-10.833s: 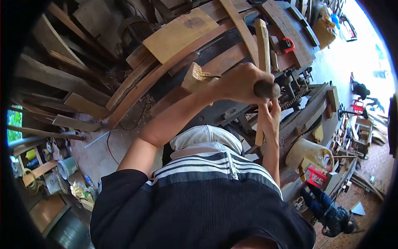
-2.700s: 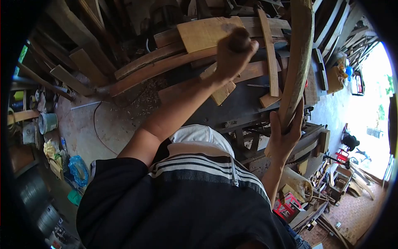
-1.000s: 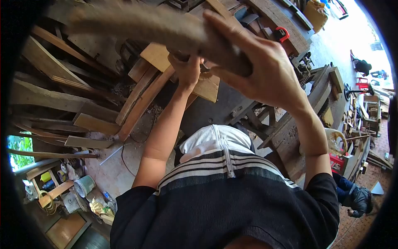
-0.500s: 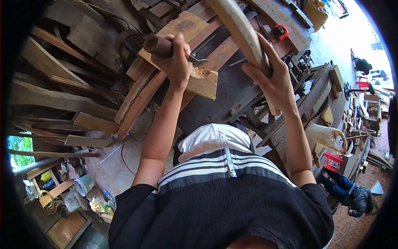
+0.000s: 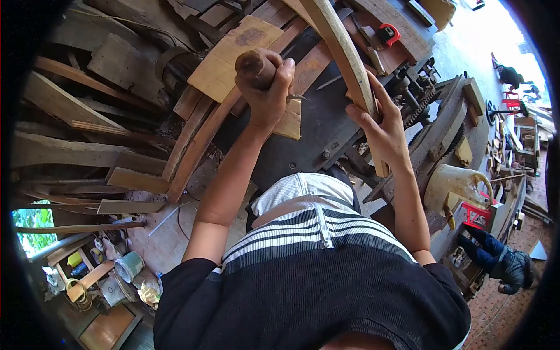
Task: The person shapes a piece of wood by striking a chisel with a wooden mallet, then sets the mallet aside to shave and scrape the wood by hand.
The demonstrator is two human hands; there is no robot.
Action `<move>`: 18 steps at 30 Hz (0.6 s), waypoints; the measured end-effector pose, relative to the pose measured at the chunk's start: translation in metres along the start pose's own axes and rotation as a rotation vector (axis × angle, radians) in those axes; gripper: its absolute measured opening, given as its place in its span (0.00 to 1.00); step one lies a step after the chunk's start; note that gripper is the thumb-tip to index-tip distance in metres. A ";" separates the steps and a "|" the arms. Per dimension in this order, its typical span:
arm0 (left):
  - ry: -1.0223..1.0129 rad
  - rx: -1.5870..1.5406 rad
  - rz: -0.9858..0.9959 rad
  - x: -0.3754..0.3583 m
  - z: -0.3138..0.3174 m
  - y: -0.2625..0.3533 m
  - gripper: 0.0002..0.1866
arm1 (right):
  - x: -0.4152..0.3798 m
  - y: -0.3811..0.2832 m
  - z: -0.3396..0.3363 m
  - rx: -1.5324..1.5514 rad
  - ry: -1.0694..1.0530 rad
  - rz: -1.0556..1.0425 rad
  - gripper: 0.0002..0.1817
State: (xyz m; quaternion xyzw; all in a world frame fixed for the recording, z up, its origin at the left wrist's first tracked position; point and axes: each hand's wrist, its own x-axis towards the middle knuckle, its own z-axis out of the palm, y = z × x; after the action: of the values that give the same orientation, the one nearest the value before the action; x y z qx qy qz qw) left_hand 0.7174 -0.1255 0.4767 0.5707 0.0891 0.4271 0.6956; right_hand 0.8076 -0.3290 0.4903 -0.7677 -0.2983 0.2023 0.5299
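Observation:
My left hand (image 5: pixel 267 102) is closed around a tool with a thick, round, brown wooden handle (image 5: pixel 254 63). A narrow metal blade (image 5: pixel 297 97) sticks out past my fingers, above a pale wooden block (image 5: pixel 290 121) that my hand partly covers. My right hand (image 5: pixel 385 131) grips a long curved wooden piece (image 5: pixel 345 52), thumb on the near side and fingers behind. Its upper end runs out of view at the top, and its lower end hangs below my hand. Between the hands, a thin pointed metal piece (image 5: pixel 329 82) lies on the dark metal table (image 5: pixel 291 154).
A light board (image 5: pixel 233 58) rests on brown planks left of the table. A red tape measure (image 5: pixel 388 34) lies at the upper right. Machinery with a toothed gear (image 5: pixel 420 105) and a whitish jug (image 5: pixel 458 185) stand to the right. Curved timbers fill the left; another person (image 5: pixel 504 265) is at far right.
My left hand has moved right with the tool, bringing the blade over the pale block and covering more of it. The curved wooden piece has turned and its lower end now shows below my right hand.

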 end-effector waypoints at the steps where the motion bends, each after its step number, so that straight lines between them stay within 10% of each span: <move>1: 0.000 0.001 -0.002 0.000 -0.002 -0.006 0.09 | 0.000 -0.001 0.001 0.001 0.000 0.002 0.44; 10: 0.022 0.047 -0.031 0.000 -0.007 -0.023 0.08 | 0.007 -0.018 0.005 -0.009 -0.010 -0.049 0.43; 16: -0.076 0.074 -0.082 -0.010 -0.007 -0.030 0.10 | 0.016 -0.101 -0.004 0.089 0.097 -0.629 0.40; 18: -0.226 0.150 0.067 -0.012 -0.042 -0.087 0.10 | 0.013 -0.114 -0.006 -0.349 -0.035 -0.738 0.42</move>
State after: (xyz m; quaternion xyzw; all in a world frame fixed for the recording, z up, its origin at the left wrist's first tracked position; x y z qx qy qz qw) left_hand 0.7272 -0.1020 0.3823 0.6683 0.0227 0.3753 0.6419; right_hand 0.7933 -0.2946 0.5989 -0.6840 -0.5926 -0.0418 0.4234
